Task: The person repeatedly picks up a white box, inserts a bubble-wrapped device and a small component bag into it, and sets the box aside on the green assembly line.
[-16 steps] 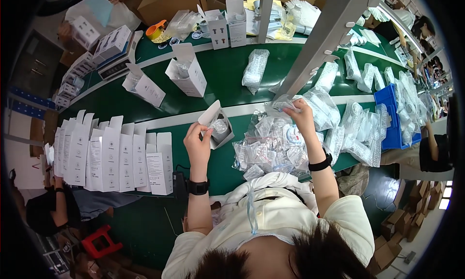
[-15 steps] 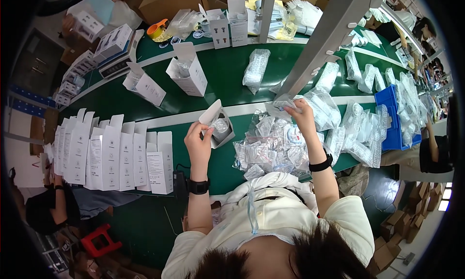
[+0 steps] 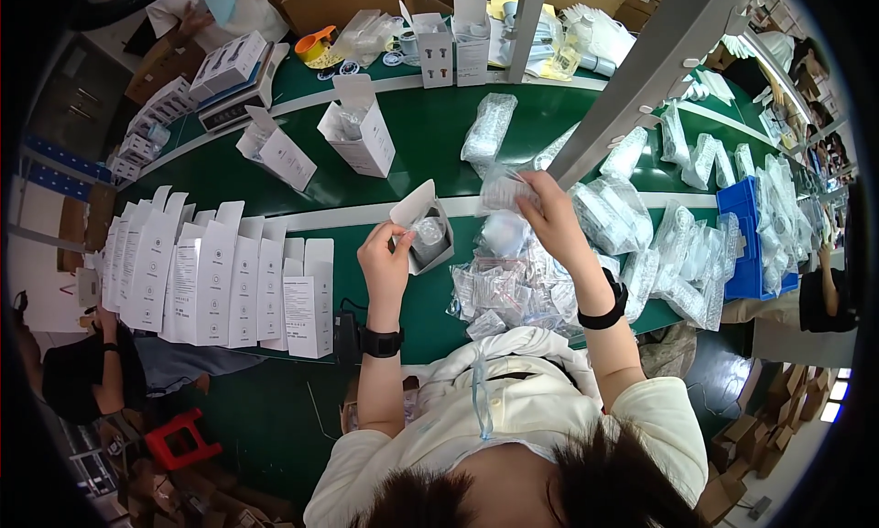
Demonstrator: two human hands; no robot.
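My left hand (image 3: 384, 253) pinches the raised flap of an open white box (image 3: 443, 257) on the green bench. Inside that box sits something wrapped in clear plastic (image 3: 428, 236). To the right, my right hand (image 3: 548, 209) grips a clear plastic bag (image 3: 503, 189), lifted just beyond a heap of small clear packets (image 3: 505, 283). What the bag contains is too unclear to name.
Upright white boxes (image 3: 243, 272) stand in a row at the left. Two open boxes (image 3: 359, 130) sit on the far strip. Bubble-wrapped items (image 3: 691, 253) lie right, by a blue bin (image 3: 740, 217). A metal post (image 3: 632, 97) slants above the bench.
My right hand has moved left with the plastic bag, closer to the open box. My left hand stays on the box flap.
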